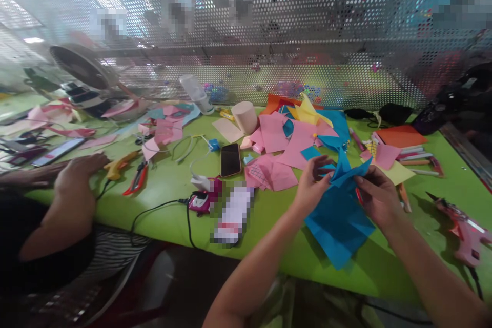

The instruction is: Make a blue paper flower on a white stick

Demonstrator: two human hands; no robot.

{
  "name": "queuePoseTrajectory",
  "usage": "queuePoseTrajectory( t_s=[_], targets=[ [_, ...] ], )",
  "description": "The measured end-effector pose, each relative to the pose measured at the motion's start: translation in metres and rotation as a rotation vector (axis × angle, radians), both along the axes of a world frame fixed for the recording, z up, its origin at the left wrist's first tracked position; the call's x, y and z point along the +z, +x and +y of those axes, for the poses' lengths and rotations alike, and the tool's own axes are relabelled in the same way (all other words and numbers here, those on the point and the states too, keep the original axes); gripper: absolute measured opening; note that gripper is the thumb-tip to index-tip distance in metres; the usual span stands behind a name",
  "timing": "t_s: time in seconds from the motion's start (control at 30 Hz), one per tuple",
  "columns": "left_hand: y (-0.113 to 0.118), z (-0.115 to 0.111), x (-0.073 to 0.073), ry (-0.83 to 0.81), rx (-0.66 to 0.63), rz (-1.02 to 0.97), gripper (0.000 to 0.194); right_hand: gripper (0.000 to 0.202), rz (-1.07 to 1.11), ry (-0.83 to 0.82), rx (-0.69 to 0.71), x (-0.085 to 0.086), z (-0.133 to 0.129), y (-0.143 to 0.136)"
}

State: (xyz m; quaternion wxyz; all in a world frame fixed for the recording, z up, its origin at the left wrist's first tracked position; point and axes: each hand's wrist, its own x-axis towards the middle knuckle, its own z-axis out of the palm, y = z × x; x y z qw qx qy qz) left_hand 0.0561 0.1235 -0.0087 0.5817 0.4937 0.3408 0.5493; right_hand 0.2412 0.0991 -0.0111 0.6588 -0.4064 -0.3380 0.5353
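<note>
A folded blue felt piece with pointed corners is held up between my two hands, above a flat blue sheet at the table's front edge. My left hand pinches its left side with curled fingers. On the other side, my right hand grips the right part between thumb and fingers. Pink felt pieces lie just behind my left hand. Something small and red shows beside my right hand, mostly hidden by it.
On the green table are a black phone, a lit phone, a purple power strip with cables, and a pink glue gun at right. Another person's arms rest at left near a yellow glue gun.
</note>
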Motion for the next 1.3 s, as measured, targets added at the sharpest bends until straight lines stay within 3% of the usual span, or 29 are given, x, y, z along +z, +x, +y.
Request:
queuePoseTrajectory(
  t_s=[0.07, 0.27, 0.5, 0.77, 1.03, 1.3],
  targets=[
    [-0.002, -0.001, 0.000, -0.028, -0.039, -0.004, 0.059, 0.037, 0.003, 0.009, -0.017, 0.002, 0.000, 0.000],
    [-0.006, -0.006, 0.003, -0.051, -0.132, 0.038, 0.074, 0.033, -0.026, -0.010, -0.025, 0.006, -0.001, 0.001],
    [-0.004, -0.008, 0.009, 0.055, -0.049, 0.226, 0.038, 0.040, -0.064, 0.026, -0.054, 0.003, -0.001, 0.000],
    [-0.004, -0.007, 0.010, 0.098, -0.068, 0.159, 0.030, 0.045, -0.150, 0.108, -0.016, 0.010, -0.002, -0.003],
    [-0.001, -0.009, 0.009, 0.063, -0.081, 0.198, 0.032, 0.033, -0.079, -0.004, -0.072, 0.009, -0.004, 0.000],
    [0.000, -0.011, 0.009, 0.074, -0.155, 0.257, 0.038, 0.029, -0.090, 0.044, -0.123, 0.004, -0.002, -0.001]
  ],
)
